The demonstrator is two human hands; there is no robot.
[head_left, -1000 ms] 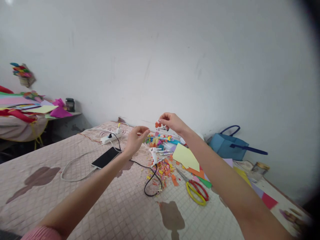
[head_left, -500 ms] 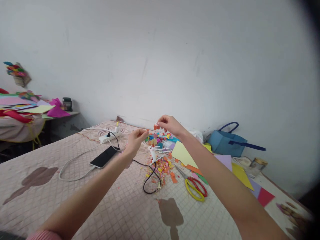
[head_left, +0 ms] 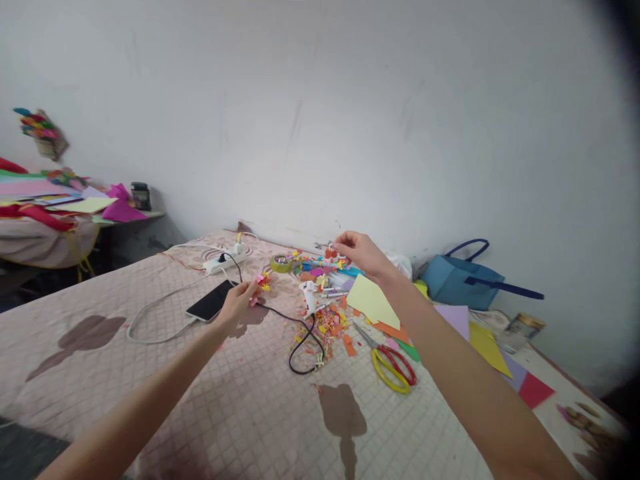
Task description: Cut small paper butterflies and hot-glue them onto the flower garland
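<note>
My left hand [head_left: 239, 303] is closed in a pinch just right of the phone, with small pink, yellow and orange paper flowers [head_left: 262, 283] at its fingertips. Farther back and to the right, my right hand [head_left: 364, 253] pinches a small orange-red paper flower [head_left: 331, 253] above the heap of craft pieces. Between the hands a white glue gun [head_left: 309, 298] stands among paper scraps [head_left: 327, 327], its black cord looping forward. A roll of tape [head_left: 282, 264] lies behind it.
Scissors [head_left: 390, 367] with red and yellow handles lie front right, near coloured paper sheets [head_left: 373, 301]. A phone [head_left: 210, 301] on a cable and a power strip [head_left: 223, 262] are at left. A blue bag [head_left: 457, 281] and a jar [head_left: 524, 330] stand at right.
My left hand has moved left and toward me, away from the right hand, uncovering the tape roll; the flowers now show at its fingertips. My right hand keeps its pinch on the orange-red flower.
</note>
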